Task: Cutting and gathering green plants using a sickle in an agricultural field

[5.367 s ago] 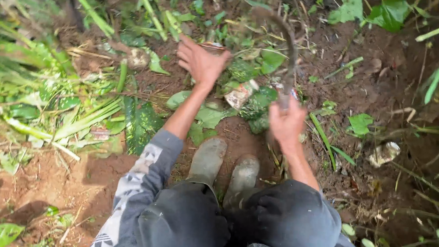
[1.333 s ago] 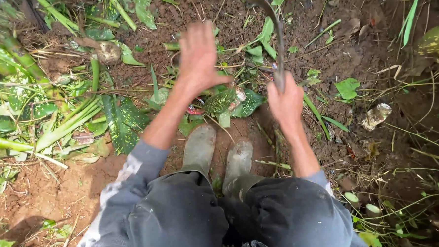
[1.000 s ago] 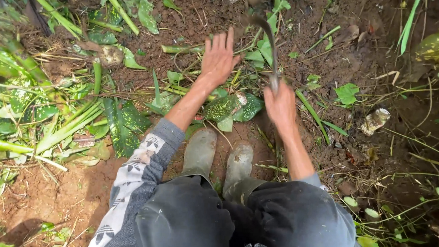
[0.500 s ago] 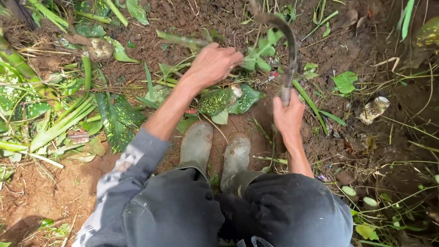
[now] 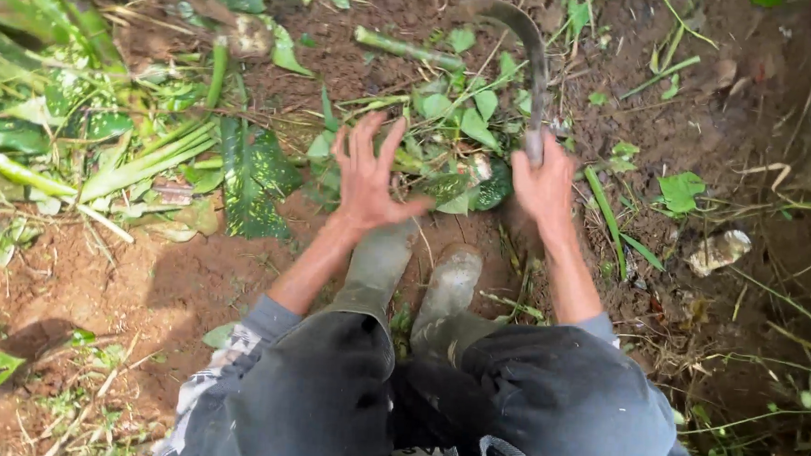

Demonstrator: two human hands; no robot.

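A: We have our right hand [image 5: 546, 181] clenched round the handle of the sickle [image 5: 521, 51], and the curved blade runs up and away from us, its tip arching over the cut greenery at the top of the view

B: And our left hand [image 5: 368, 173] is released, fingers spread wide, gripping nothing. It hovers just over the heap of loose green leaves [image 5: 460, 121], near the blade's side

A: That is our worry. With the free hand that close to the metal, a careless pull of the sickle toward us could catch the fingers, we judge

B: Our boots [image 5: 421, 279] sit right below both hands too, toes almost under the leaves. A stroke that slips through soft stems and keeps going could come down on them

A: The ground adds to it. We see bare, damp-looking red soil [image 5: 194, 273] and a scatter of cut stalks [image 5: 144, 157] to our left; crouched like this, a foot sliding on a stalk could tip us forward onto the tool

B: And the handle? We cannot tell whether it is wet or muddy, since our fist covers it

A: If it is slick, it could twist in the palm. We also cannot see what lies under the leaf heap, so a hidden root or stone might deflect the edge sideways toward the open hand

B: So the chief risk, as we read it, is the nearness of bare fingers and boots to the blade
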